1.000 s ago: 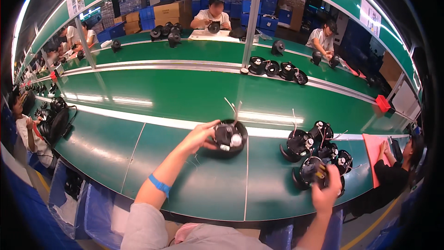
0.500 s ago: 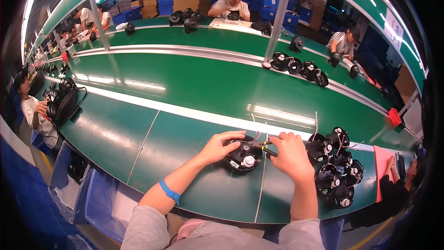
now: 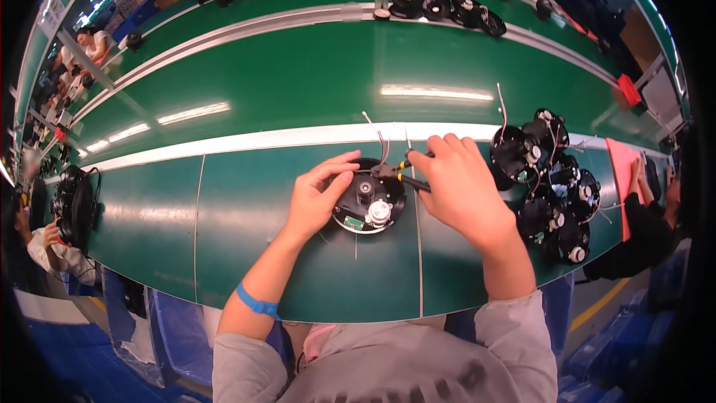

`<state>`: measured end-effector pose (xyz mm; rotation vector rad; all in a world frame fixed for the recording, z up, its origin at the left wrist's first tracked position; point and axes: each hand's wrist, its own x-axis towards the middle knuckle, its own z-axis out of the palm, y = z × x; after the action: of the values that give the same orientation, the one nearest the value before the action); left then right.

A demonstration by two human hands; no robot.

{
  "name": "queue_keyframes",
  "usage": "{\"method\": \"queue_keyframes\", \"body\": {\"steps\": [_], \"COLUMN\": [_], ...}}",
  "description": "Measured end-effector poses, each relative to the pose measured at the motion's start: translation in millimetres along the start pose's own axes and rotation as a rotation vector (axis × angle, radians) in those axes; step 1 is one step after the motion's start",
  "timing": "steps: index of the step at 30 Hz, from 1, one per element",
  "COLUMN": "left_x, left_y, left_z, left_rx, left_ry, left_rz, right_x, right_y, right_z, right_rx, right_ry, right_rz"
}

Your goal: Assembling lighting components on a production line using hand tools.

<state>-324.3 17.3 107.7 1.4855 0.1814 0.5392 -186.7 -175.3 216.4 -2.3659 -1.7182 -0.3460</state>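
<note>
A round black housing [image 3: 352,205] lies on the green bench in front of me. Inside it sit a silver-white motor [image 3: 379,213], a small green circuit board [image 3: 353,222] and a central black post. My left hand [image 3: 313,198] steadies the housing at its left and far rim, thumb over the edge and fingers curved along it. In my right hand [image 3: 462,190] is a pair of pliers [image 3: 412,181] with black and yellow handles. Their jaws are at the far right of the housing, beside thin wires [image 3: 383,145] that rise past the rim. What the jaws grip is too small to tell.
Several similar black housings [image 3: 552,231] with loose wires crowd the bench at right. Beyond the white rail [image 3: 298,138] runs a green belt [image 3: 298,75], with more assemblies on its far side. Co-workers sit at left, right and across. A pink-red mat [image 3: 620,172] lies far right.
My view has tilted downward, so the bench and both hands appear higher in the picture. Hands, pliers and housing keep much the same arrangement.
</note>
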Motion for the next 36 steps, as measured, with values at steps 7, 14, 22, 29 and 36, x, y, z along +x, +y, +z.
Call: {"method": "queue_keyframes", "body": {"steps": [7, 14, 22, 29, 36], "left_x": [0, -3, -1, -1, -2], "left_y": [0, 2, 1, 2, 3], "left_z": [1, 1, 1, 0, 0], "left_rx": [-0.027, -0.010, -0.011, -0.002, 0.002], "left_ry": [0.003, 0.003, 0.002, 0.001, -0.002], "left_rz": [0.000, 0.004, -0.005, -0.008, -0.003], "right_x": [3, 1, 4, 5, 5], "right_y": [1, -1, -1, -4, -8], "right_z": [14, 10, 12, 12, 12], "right_rx": [-0.029, -0.035, -0.083, -0.105, -0.150], "right_ry": [0.050, 0.038, -0.014, 0.069, 0.085], "right_rz": [-0.020, -0.009, -0.009, -0.037, -0.055]}}
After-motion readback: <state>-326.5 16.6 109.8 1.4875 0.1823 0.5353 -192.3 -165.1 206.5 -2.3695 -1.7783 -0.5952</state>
